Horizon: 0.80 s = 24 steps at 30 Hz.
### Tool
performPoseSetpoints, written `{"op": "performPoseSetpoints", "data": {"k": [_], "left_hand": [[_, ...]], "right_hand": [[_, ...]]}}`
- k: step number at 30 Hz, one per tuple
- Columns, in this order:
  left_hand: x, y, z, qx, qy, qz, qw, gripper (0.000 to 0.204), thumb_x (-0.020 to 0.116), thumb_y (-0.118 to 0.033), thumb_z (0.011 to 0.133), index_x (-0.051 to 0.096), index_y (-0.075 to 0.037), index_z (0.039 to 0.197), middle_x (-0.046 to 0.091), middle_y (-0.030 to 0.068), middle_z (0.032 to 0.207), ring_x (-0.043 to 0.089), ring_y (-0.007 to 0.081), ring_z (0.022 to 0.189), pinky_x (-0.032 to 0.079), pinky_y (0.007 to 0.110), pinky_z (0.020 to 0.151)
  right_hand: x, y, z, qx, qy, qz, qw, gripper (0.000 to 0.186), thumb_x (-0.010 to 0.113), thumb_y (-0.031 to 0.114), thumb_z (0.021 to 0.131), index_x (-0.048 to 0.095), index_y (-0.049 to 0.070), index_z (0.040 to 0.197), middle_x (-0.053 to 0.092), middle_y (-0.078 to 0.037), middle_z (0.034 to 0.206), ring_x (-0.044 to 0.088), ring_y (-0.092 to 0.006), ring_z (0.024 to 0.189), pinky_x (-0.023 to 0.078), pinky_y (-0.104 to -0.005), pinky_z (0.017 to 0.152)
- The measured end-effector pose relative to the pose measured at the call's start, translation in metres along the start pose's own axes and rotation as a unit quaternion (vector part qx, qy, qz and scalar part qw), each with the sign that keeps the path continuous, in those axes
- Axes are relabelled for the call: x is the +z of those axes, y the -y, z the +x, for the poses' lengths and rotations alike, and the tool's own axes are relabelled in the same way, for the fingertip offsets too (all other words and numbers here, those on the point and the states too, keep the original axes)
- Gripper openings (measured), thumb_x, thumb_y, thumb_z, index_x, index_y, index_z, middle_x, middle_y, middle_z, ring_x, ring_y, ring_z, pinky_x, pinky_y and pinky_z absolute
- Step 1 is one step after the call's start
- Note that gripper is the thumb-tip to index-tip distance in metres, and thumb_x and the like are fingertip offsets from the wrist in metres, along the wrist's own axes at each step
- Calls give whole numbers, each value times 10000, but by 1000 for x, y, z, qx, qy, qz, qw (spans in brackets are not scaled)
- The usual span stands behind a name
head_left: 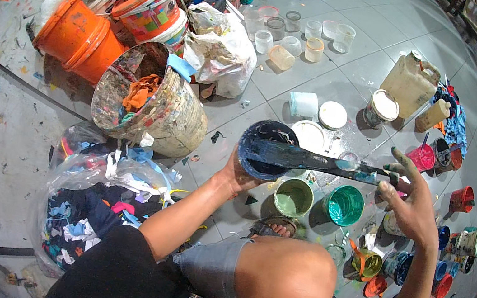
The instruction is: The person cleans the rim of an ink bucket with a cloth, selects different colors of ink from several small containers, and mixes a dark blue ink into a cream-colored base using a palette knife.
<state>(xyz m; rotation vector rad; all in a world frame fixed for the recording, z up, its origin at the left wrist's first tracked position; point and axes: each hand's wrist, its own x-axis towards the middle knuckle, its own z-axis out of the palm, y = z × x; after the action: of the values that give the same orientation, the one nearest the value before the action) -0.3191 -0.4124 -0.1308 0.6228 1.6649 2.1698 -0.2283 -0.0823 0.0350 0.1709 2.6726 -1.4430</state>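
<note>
My left hand grips a small tub from its left side and underside. The tub is coated inside with dark blue paint, and its mouth tilts toward me. Across that mouth lies a long flat stirring stick, smeared black and blue. Its far end reaches my right hand, which pinches it between thumb and fingers; some fingertips are stained with paint. Below the stick stand a pot of olive-green paint and a pot of bright green paint. A white lid lies just behind the tub.
At left stand a paint-crusted bin, orange buckets and a clear bag of cloth scraps. Several empty plastic cups sit farther back. To the right are a jerrycan, a pink paint pot and several other paint pots.
</note>
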Motion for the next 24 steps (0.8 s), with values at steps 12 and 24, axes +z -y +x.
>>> {"op": "performPoseSetpoints", "data": {"k": [12, 24], "left_hand": [[-2, -18, 6, -148, -48, -430, 890, 527, 346, -422, 1009, 564, -50, 1310, 615, 179, 1283, 629, 343, 1141, 516, 500, 1007], [30, -18, 33, -160, -59, -389, 905, 589, 319, -502, 998, 558, -71, 1320, 628, 150, 1264, 627, 310, 1147, 514, 503, 1001]], "right_hand": [[14, -5, 5, 53, -9, 105, 993, 344, 694, 247, 921, 687, -47, 1099, 662, -43, 742, 595, -86, 636, 467, -245, 541], [-13, 22, -25, 7, -107, -53, 993, 367, 786, 275, 812, 726, -36, 998, 707, -125, 764, 655, -180, 671, 516, -318, 649]]}}
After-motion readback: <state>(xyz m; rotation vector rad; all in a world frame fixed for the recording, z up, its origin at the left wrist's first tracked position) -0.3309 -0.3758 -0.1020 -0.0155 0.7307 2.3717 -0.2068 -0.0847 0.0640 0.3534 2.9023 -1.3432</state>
